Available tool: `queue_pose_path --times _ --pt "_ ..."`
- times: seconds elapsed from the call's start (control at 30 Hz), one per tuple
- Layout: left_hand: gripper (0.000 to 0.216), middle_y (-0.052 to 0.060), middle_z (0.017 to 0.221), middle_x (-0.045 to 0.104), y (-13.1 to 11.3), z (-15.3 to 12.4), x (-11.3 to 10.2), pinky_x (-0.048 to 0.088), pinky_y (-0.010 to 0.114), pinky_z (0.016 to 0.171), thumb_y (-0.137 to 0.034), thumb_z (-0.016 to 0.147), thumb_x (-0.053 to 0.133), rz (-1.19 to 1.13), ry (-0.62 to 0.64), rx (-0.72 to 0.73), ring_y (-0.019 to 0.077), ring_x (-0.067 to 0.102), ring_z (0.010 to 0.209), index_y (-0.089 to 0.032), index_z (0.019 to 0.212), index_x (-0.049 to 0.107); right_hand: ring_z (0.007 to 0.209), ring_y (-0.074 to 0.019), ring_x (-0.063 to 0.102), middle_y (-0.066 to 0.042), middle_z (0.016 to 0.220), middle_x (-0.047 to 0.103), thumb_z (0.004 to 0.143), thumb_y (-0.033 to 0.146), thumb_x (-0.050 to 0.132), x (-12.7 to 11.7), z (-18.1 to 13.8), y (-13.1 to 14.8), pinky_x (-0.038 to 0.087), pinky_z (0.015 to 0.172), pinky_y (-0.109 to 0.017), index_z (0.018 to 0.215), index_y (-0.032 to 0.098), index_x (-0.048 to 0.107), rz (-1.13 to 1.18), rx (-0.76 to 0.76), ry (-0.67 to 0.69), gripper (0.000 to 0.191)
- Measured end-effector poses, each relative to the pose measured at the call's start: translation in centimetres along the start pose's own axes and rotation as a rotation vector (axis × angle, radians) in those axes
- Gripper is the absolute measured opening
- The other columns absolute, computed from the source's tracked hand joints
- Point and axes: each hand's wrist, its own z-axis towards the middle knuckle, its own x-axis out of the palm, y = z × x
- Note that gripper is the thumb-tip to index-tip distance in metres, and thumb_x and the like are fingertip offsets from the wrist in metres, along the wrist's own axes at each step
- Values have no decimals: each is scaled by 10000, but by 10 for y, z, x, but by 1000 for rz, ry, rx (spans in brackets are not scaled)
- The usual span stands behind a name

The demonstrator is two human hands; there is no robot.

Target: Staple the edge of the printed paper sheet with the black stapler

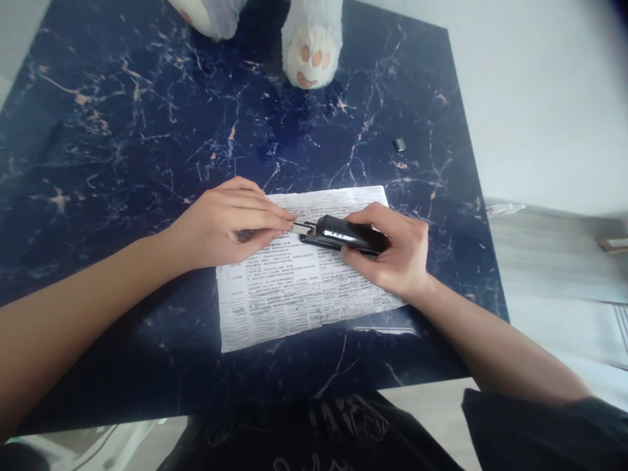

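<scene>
My right hand [400,252] is wrapped round a black stapler [338,230], which lies level just above or on a printed sheet of paper [279,294]. From the stapler's left end sticks out a narrow silver metal tray [303,228]. The fingertips of my left hand [228,219] are closed on the tray's outer end, with the fingers pressed together. Whether staples sit in the tray cannot be made out. Both hands partly cover the sheet, whose edges look a little worn.
The dark blue marble-patterned table [161,150] carries a small grey metallic block [400,144], perhaps staples, at the right. Two white plush paws or slippers [313,49] stand at the far edge. A thin white-edged strip [385,330] lies below the sheet.
</scene>
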Motion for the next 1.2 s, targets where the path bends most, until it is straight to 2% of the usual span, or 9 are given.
queue_pose_path --times 0.17,0.27,0.43,0.6,0.8,0.93,1.07,1.13,1.2 --pt "443 -42 1285 809 7 -3 -4 559 444 1053 -95 999 591 -44 106 45 198 791 1104 -397 1267 771 704 -175 672 13 837 745 737 127 682 -2 0 0 553 646 -346 954 234 738 65 -12 -16 248" --pt "398 -48 1262 817 8 -5 -4 531 431 1079 -127 1046 583 -74 156 50 180 789 1105 -416 1261 753 715 -180 675 0 829 731 759 91 675 -1 1 1 560 645 -358 991 235 742 166 -82 18 281" --pt "237 -21 1147 838 -1 -4 3 507 403 1019 -251 1043 697 -41 57 13 170 790 969 -336 1261 662 860 -199 706 -53 984 763 869 49 679 7 -1 10 605 731 -384 1191 228 693 278 -224 126 369" --pt "204 -39 1103 829 -9 -1 6 489 379 928 -136 1045 622 -22 51 62 157 779 940 -312 1148 621 959 -215 701 -80 1083 743 974 129 704 17 -4 17 613 794 -402 1285 234 628 334 -259 190 337" --pt "73 -23 1018 782 -8 1 -1 534 336 876 -220 1022 654 8 -68 -156 176 737 932 -274 1071 649 912 -198 636 -56 1061 643 948 189 725 17 0 14 558 771 -357 1235 224 570 268 -53 302 329" --pt "12 -1 970 730 -9 2 -6 544 320 833 -249 1028 634 13 -159 -238 168 700 868 -238 1025 635 925 -210 598 -53 1056 617 928 144 658 2 7 16 520 785 -359 1161 232 531 171 -45 430 280" --pt "46 17 971 684 -11 2 -6 551 317 828 -217 1041 580 -16 -121 -182 159 659 852 -226 1028 623 859 -195 560 -45 1017 562 908 159 665 -35 16 0 471 752 -352 993 224 494 -78 18 549 202" --pt "67 25 994 675 -11 2 -5 551 320 838 -213 1054 558 -30 -85 -154 160 653 872 -228 1036 620 830 -188 548 -42 1002 560 937 261 704 -57 21 -21 457 728 -347 1008 217 514 -141 53 562 207" --pt "71 27 1011 669 -11 2 -4 552 321 841 -226 1063 553 -45 -63 -142 160 650 884 -231 1039 619 826 -186 555 -41 1008 591 958 470 737 -77 26 -47 472 716 -339 1109 216 564 -25 30 651 342"
